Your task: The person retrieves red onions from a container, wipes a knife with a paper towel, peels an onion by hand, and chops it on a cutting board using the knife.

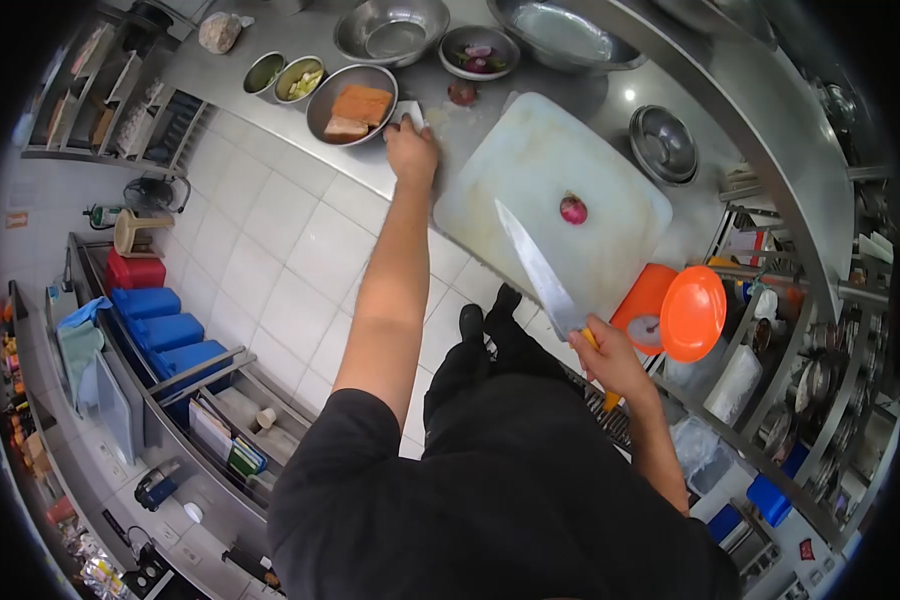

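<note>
My right hand (615,360) is wrapped around the yellow handle of a large kitchen knife (536,262). Its blade points up and left over the near edge of the white cutting board (510,150). A small red onion (573,209) lies on the board, apart from the blade. Off the board's left edge, my left hand (411,150) has its fingers closed at a small white piece (407,113), cloth or paper. This is beside a metal bowl (315,108) holding orange fish-like chunks (360,105). Another onion (461,93) sits at the board's far corner.
A metal bowl with red onions (478,62) and larger bowls (390,35) stand farther back. Two small cups (300,80) are at the left, stacked bowls (663,145) at the right. Orange containers (693,312) are close to my right hand. A metal shelf edge (760,130) overhangs the right.
</note>
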Demonstrator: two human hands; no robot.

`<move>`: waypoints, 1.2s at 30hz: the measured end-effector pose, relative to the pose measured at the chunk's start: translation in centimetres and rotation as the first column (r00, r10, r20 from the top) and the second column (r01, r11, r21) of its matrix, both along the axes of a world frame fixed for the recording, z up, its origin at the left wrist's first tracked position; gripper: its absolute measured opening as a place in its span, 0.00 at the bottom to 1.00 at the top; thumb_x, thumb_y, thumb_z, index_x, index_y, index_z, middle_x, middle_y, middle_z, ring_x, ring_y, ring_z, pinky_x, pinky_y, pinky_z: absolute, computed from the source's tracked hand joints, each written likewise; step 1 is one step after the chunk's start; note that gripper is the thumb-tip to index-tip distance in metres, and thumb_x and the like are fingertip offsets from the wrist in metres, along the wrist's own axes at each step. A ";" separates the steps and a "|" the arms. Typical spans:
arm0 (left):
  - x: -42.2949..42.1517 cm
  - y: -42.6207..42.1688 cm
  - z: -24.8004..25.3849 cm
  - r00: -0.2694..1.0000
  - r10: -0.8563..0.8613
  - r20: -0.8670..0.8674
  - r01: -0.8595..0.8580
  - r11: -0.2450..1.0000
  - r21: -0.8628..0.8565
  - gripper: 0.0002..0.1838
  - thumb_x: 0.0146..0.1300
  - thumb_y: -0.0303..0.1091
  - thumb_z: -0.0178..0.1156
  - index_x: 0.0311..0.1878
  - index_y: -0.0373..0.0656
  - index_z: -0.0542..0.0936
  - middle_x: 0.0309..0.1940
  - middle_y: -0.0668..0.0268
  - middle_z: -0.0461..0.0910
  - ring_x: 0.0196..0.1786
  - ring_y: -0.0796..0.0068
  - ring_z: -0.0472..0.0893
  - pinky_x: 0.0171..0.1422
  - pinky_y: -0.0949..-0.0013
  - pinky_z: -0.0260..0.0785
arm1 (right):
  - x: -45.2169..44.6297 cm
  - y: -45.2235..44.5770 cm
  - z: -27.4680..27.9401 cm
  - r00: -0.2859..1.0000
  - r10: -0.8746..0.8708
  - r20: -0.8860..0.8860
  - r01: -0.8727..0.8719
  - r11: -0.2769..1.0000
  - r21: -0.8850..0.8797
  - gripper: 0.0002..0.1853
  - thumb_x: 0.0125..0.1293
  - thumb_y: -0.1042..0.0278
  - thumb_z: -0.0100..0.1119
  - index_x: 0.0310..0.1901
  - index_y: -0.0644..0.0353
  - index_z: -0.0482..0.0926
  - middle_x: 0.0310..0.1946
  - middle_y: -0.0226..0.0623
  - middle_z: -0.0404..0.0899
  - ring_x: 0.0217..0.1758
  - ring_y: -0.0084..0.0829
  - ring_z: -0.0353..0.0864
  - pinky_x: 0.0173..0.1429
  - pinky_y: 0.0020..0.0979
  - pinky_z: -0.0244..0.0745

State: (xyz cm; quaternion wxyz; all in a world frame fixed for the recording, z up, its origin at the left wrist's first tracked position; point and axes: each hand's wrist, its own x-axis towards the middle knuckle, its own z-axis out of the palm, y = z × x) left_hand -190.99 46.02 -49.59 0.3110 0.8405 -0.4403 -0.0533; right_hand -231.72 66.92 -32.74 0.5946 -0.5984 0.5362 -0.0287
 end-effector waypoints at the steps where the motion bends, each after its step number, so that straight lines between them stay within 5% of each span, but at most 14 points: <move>1: 0.8 -0.9 -0.4 0.999 -0.048 0.015 0.047 0.999 0.012 0.25 0.69 0.36 0.65 0.67 0.40 0.82 0.62 0.45 0.79 0.62 0.43 0.82 0.67 0.50 0.77 | -0.2 -0.7 0.0 1.000 0.006 0.015 -0.006 1.000 -0.013 0.17 0.82 0.56 0.60 0.40 0.62 0.73 0.20 0.30 0.76 0.17 0.21 0.76 0.24 0.29 0.71; 7: 3.7 -3.2 -1.2 0.889 -0.456 -0.031 0.457 0.890 0.008 0.20 0.67 0.28 0.61 0.60 0.48 0.89 0.61 0.52 0.82 0.64 0.49 0.82 0.70 0.55 0.76 | -1.2 -3.4 -1.1 0.988 -0.144 0.061 0.140 0.988 0.064 0.17 0.82 0.56 0.61 0.41 0.62 0.73 0.21 0.30 0.75 0.18 0.21 0.75 0.23 0.28 0.70; 11: 4.0 -0.9 0.3 0.815 -0.557 -0.163 0.575 0.812 0.103 0.22 0.65 0.24 0.58 0.60 0.46 0.89 0.57 0.50 0.83 0.60 0.55 0.84 0.64 0.60 0.79 | -1.1 -5.1 -1.7 0.989 -0.132 0.062 0.127 0.989 0.069 0.16 0.82 0.56 0.61 0.41 0.61 0.73 0.22 0.30 0.76 0.18 0.20 0.75 0.23 0.28 0.70; 14: 3.8 0.1 1.9 0.711 -0.276 -0.646 0.577 0.755 0.312 0.26 0.68 0.22 0.55 0.68 0.43 0.84 0.57 0.56 0.79 0.59 0.66 0.84 0.60 0.62 0.81 | -0.2 -5.9 -1.3 0.976 -0.185 0.113 0.175 0.980 0.095 0.16 0.82 0.56 0.60 0.41 0.62 0.73 0.21 0.29 0.75 0.17 0.20 0.75 0.23 0.28 0.70; 17: 3.0 1.0 2.7 0.560 -0.246 -0.791 0.592 0.787 0.174 0.30 0.61 0.22 0.61 0.68 0.46 0.84 0.59 0.51 0.78 0.55 0.68 0.87 0.52 0.63 0.85 | 1.2 -6.7 -1.2 0.968 -0.219 0.122 0.209 0.974 0.090 0.16 0.82 0.57 0.60 0.41 0.62 0.73 0.20 0.29 0.74 0.17 0.19 0.74 0.23 0.27 0.69; 19: 2.2 1.4 4.9 0.653 -0.502 -0.567 0.710 0.667 0.227 0.33 0.61 0.24 0.66 0.73 0.49 0.81 0.63 0.48 0.76 0.53 0.58 0.88 0.58 0.58 0.84 | 2.6 -6.7 -1.5 0.962 -0.247 0.114 0.237 0.967 0.089 0.16 0.82 0.57 0.60 0.40 0.62 0.72 0.20 0.29 0.74 0.17 0.19 0.73 0.22 0.27 0.69; 21: 2.8 0.7 4.6 0.609 -0.729 -0.312 0.789 0.518 0.330 0.34 0.61 0.26 0.69 0.73 0.50 0.81 0.62 0.48 0.78 0.53 0.53 0.88 0.60 0.55 0.83 | 4.1 -6.4 -1.8 0.951 -0.294 0.097 0.286 0.954 0.088 0.16 0.82 0.58 0.60 0.39 0.61 0.72 0.19 0.29 0.73 0.16 0.19 0.73 0.22 0.27 0.68; 27: 2.4 -2.0 3.1 0.601 -0.799 -0.003 0.764 0.573 0.296 0.18 0.67 0.30 0.65 0.60 0.46 0.85 0.50 0.50 0.86 0.49 0.46 0.88 0.55 0.48 0.82 | 10.7 -2.8 -2.1 0.852 -0.518 0.068 0.516 0.855 0.053 0.17 0.82 0.59 0.60 0.37 0.61 0.72 0.19 0.29 0.74 0.17 0.19 0.73 0.23 0.27 0.69; 29: 2.8 -3.9 2.7 0.713 -0.699 0.059 0.633 0.677 0.375 0.15 0.69 0.30 0.60 0.57 0.46 0.86 0.52 0.48 0.86 0.51 0.43 0.88 0.57 0.46 0.82 | 12.4 -1.5 -1.8 0.807 -0.590 0.028 0.590 0.807 -0.023 0.17 0.82 0.58 0.60 0.37 0.62 0.72 0.18 0.31 0.74 0.17 0.20 0.74 0.24 0.29 0.69; 31: 4.0 -4.8 2.7 0.739 -0.672 0.048 0.640 0.723 0.259 0.19 0.68 0.31 0.61 0.61 0.42 0.84 0.56 0.44 0.83 0.51 0.40 0.88 0.57 0.45 0.82 | 13.9 -0.4 -1.2 0.754 -0.656 -0.038 0.646 0.750 -0.143 0.18 0.82 0.58 0.61 0.37 0.63 0.71 0.18 0.32 0.74 0.18 0.21 0.75 0.24 0.30 0.70; 33: 2.5 -3.7 5.6 0.787 -0.617 -0.008 0.571 0.724 0.386 0.22 0.66 0.31 0.64 0.64 0.42 0.81 0.60 0.45 0.80 0.54 0.40 0.87 0.59 0.45 0.81 | 14.4 1.4 -1.8 0.670 -0.740 -0.059 0.689 0.649 -0.321 0.19 0.81 0.57 0.62 0.38 0.64 0.71 0.19 0.42 0.75 0.20 0.37 0.79 0.28 0.38 0.72; 36: 1.1 -1.0 10.2 0.771 -0.633 -0.066 0.624 0.732 0.274 0.26 0.64 0.31 0.68 0.66 0.43 0.80 0.61 0.48 0.77 0.56 0.43 0.85 0.60 0.47 0.80 | 14.0 3.9 -2.6 0.510 -0.850 -0.128 0.695 0.495 -0.521 0.18 0.81 0.56 0.62 0.41 0.65 0.72 0.24 0.53 0.79 0.28 0.59 0.80 0.34 0.49 0.74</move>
